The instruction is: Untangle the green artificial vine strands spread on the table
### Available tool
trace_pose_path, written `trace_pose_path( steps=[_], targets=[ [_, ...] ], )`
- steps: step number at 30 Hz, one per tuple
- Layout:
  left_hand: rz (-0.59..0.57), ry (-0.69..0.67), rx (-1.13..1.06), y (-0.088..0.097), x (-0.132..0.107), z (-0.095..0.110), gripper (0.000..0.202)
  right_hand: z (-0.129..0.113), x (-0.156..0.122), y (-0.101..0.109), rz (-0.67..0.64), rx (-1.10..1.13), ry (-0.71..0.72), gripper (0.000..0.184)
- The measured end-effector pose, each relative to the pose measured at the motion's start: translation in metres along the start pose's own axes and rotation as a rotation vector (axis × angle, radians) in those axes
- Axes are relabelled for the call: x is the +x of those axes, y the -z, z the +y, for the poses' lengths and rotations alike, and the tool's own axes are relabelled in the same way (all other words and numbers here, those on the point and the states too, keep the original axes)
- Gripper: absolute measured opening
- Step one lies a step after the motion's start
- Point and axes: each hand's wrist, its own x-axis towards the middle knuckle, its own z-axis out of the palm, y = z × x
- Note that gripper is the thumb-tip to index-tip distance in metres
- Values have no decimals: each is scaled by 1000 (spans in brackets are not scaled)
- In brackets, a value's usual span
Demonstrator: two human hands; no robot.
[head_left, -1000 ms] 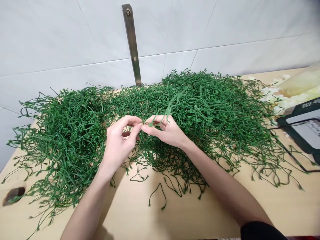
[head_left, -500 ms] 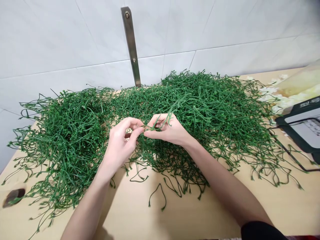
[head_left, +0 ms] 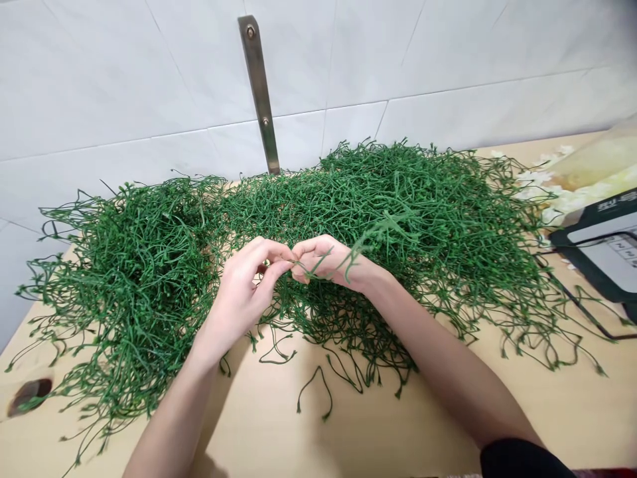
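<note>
1. The left hand [head_left: 243,292] is in the middle of the frame, its thumb and forefinger pinched together on the end of a thin green sprig [head_left: 365,242].
2. The right hand [head_left: 331,262] is just beside it, fingertips touching those of the left; its grip is clamped on the same sprig, which runs over the back of the hand toward the upper right and ends in a small fan of blurred branches.
3. Both hands are raised above the near edge of a big heap of green plastic stems [head_left: 398,219], which spreads from the left side of the frame to the right, across the middle.
4. The heap lies on a pale wooden counter [head_left: 348,431]; loose stem ends trail off it toward the bottom of the frame.
5. A white tiled wall [head_left: 124,73] fills the top of the frame, with a metal strip [head_left: 259,86] bolted to it, upper centre, reaching down behind the heap.
6. At the right edge sits a dark tray [head_left: 597,252], partly cut off, with small white flowers [head_left: 540,182] just above it.
7. A dark knot in the wood [head_left: 27,392] shows at the lower left.
</note>
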Motion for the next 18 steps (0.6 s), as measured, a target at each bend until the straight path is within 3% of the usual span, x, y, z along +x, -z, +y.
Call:
trace_pose_path(
  steps=[7, 12, 18],
  targets=[
    [-1, 29, -116, 2, -2, 1, 11, -6, -3, 7, -134, 141, -93, 21],
    [-53, -43, -63, 4, -1, 2, 13, -1, -2, 8, -113, 68, -71, 12],
    [-37, -95, 43, 4, -1, 3, 12, -2, -2, 3, -112, 42, -95, 9]
  ],
)
